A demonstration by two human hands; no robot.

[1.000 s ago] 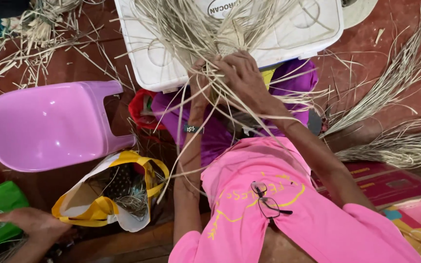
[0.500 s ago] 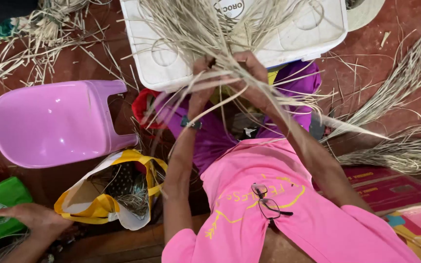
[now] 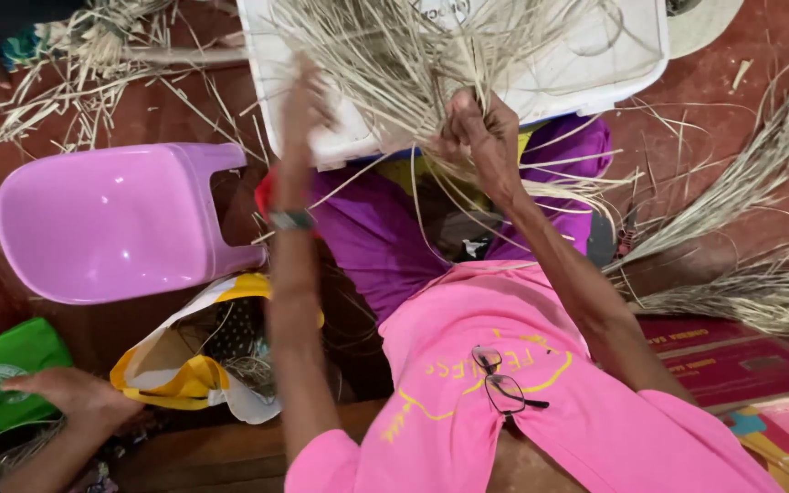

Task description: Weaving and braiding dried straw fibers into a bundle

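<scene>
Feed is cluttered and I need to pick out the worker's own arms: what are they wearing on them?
Both arms are bare from the short pink sleeves of a T-shirt down. The left hand has a green and red banded bracelet at the wrist. The right hand shows no jewellery or glove.

Left hand [image 3: 308,96] raised open, right hand [image 3: 481,128] clenched.
</scene>
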